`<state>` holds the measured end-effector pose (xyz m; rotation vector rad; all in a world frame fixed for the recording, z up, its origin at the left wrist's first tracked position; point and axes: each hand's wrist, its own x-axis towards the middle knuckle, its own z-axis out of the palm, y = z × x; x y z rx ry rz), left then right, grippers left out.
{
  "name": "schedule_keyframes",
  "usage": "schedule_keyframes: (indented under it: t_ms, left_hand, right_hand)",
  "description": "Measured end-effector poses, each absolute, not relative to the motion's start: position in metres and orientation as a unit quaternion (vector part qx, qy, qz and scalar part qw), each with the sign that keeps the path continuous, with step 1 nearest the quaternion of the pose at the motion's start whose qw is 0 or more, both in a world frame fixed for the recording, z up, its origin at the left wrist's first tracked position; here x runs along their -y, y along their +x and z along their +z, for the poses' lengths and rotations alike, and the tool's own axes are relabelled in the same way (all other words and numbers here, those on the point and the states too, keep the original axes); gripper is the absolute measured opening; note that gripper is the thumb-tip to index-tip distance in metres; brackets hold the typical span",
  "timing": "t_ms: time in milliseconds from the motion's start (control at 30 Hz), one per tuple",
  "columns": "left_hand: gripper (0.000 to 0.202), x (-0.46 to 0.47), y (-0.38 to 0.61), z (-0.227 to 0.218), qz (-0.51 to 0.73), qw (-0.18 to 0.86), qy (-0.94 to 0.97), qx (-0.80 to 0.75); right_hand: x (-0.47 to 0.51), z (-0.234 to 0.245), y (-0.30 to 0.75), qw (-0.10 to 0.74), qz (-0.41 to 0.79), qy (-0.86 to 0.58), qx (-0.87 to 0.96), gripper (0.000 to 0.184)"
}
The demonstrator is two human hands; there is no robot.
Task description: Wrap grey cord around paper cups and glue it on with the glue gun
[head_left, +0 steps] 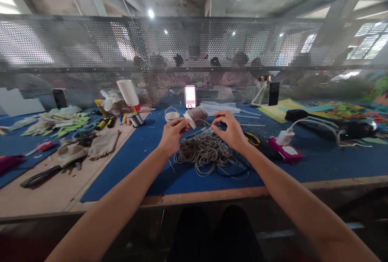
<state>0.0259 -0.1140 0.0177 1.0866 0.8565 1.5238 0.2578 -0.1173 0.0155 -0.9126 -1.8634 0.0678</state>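
My left hand (172,133) grips a small white paper cup (192,123) by its rim. The cup lies tilted, with grey-brown cord wound around its side. To its right, my right hand (229,130) is closed in a pinch on the grey cord (207,153), which runs from the cup. Below both hands, a loose tangled heap of the same cord rests on the blue mat. A small white cup with a looped handle (171,115) stands just behind my left hand.
A stack of paper cups (127,92) leans at the back left. Work gloves (104,144) lie left. Yellow-handled scissors (252,138) and a pink power strip (285,149) sit right. Phones stand along the perforated screen (194,39); blurred people appear behind it.
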Motion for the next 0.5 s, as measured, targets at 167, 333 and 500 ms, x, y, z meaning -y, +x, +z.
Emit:
schedule_keyframes:
  t_ms: [167, 333, 500]
  left_hand:
    - [0.036, 0.111, 0.025, 0.015, 0.644, 0.503, 0.449, -0.363]
    - [0.034, 0.109, 0.025, 0.012, 0.641, 0.481, 0.465, -0.377]
    - [0.035, 0.108, 0.025, 0.012, 0.638, 0.484, 0.461, -0.382]
  right_hand:
    - [0.104, 0.016, 0.275, 0.522, 0.007, -0.431, 0.736, 0.014]
    - [0.092, 0.018, 0.3, 0.428, -0.044, -0.624, 0.652, 0.019]
    - [0.087, 0.016, 0.315, 0.232, 0.001, -0.738, 0.633, 0.029]
